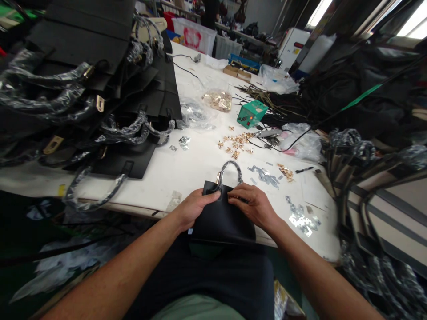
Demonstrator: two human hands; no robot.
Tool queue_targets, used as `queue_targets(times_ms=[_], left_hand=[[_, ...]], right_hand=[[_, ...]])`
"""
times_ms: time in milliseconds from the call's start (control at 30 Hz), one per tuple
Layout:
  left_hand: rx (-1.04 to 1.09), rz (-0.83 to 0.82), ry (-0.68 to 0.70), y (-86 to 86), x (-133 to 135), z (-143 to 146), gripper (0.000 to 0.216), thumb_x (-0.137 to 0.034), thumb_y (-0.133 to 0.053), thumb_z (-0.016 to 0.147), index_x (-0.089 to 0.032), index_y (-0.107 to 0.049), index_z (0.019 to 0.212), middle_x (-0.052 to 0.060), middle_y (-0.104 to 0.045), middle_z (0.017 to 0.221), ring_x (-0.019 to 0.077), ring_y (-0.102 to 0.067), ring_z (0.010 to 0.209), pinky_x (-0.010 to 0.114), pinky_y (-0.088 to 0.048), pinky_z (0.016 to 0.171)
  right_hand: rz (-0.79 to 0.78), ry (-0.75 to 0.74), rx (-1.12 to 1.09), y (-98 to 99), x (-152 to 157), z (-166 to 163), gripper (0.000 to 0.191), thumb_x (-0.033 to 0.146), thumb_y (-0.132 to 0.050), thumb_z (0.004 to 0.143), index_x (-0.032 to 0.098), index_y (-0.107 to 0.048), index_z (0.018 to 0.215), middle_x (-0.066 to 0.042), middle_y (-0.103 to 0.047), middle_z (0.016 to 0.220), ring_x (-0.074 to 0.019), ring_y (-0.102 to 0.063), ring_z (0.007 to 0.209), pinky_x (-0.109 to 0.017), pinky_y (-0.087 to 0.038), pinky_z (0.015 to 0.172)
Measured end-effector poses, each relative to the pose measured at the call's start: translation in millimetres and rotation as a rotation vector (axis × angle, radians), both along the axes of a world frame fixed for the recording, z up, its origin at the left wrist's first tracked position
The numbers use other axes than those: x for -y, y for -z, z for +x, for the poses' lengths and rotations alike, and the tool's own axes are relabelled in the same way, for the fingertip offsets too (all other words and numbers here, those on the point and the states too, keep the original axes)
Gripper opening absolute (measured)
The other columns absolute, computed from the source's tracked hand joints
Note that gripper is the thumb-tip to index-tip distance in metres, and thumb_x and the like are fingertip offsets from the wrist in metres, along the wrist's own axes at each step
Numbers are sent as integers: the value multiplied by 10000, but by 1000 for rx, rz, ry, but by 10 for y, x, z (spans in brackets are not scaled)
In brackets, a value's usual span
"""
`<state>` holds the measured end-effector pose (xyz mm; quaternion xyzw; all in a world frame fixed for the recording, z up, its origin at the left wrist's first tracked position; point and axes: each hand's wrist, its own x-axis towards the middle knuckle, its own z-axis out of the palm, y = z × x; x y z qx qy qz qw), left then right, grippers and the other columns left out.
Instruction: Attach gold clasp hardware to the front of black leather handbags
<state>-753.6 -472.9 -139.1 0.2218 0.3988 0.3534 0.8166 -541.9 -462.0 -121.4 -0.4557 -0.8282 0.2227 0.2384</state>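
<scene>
A small black handbag (222,220) lies at the near edge of the white table (187,164), hanging partly over my lap. Its handle (230,168) is wrapped in clear plastic and arches up behind the bag, with a gold fitting at its left end. My left hand (193,206) grips the bag's upper left edge, thumb on top. My right hand (251,202) pinches the bag's top edge at the right, fingers curled onto it. Both hands touch the bag.
A large pile of black handbags (93,89) with wrapped handles fills the left. Gold metal fittings (236,144) are scattered mid-table beside a green box (251,113). Plastic scraps (300,218) lie to the right. Striped bags (383,209) crowd the right edge.
</scene>
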Motion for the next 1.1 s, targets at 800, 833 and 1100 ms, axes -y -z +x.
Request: queue_targets(times_ms=[800, 833, 1100], left_hand=[[5, -48, 69, -151, -14, -13, 393, -312, -735, 778, -148, -660, 1127, 135, -755, 985, 315, -711, 951, 415, -578, 831], [10, -33, 64, -168, 3, -11, 404, -315, -735, 777, -146, -658, 1136, 138, -754, 989, 317, -710, 954, 418, -577, 835], [-146, 236, -145, -515, 558, 136, 466, -342, -736, 781, -145, -649, 1194, 108, -735, 1086, 296, -658, 1083, 410, -500, 980]], right_hand=[[195, 254, -56, -20, 193, -187, 252, 253, -715, 831, 282, -672, 1077, -24, -673, 969, -199, -610, 938, -342, -457, 860], [232, 280, -91, -47, 258, -187, 345, 249, -719, 823, 279, -642, 1159, -44, -663, 1038, -213, -599, 978, -361, -457, 881], [161, 390, -352, -383, 1041, -350, 518, 405, -777, 752, 265, -615, 1224, -66, -617, 1094, -219, -610, 964, -338, -516, 833]])
